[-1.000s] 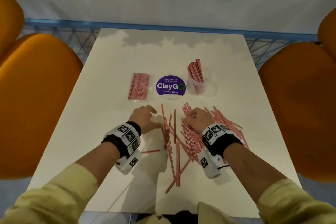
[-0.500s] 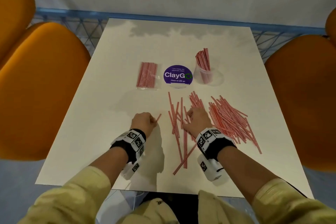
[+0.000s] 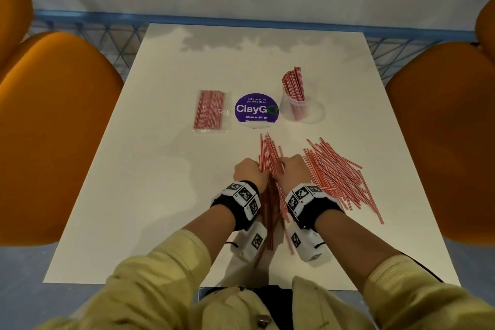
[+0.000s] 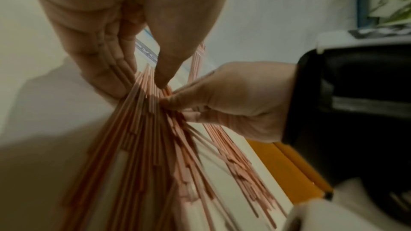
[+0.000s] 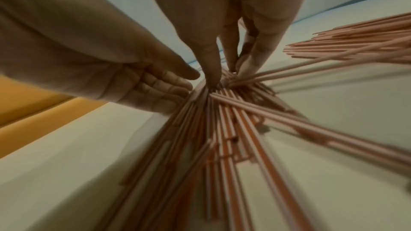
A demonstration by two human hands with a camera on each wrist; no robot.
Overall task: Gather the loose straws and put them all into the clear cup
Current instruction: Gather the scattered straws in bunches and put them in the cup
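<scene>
A bunch of red-and-white striped straws lies lengthwise on the white table, squeezed between my two hands. My left hand presses straight fingers against the bunch's left side, its thumb on top. My right hand pinches the same bunch from the right with curled fingers. A bigger loose pile of straws lies just right of my right hand. The clear cup stands beyond, several straws upright in it.
A sealed packet of straws and a round purple ClayGo sticker lie left of the cup. Orange chairs flank the table. A blue rail runs behind the far edge.
My left hand swept right from the bare table to the straws. The scattered middle straws are now drawn into one tight bunch between both hands.
</scene>
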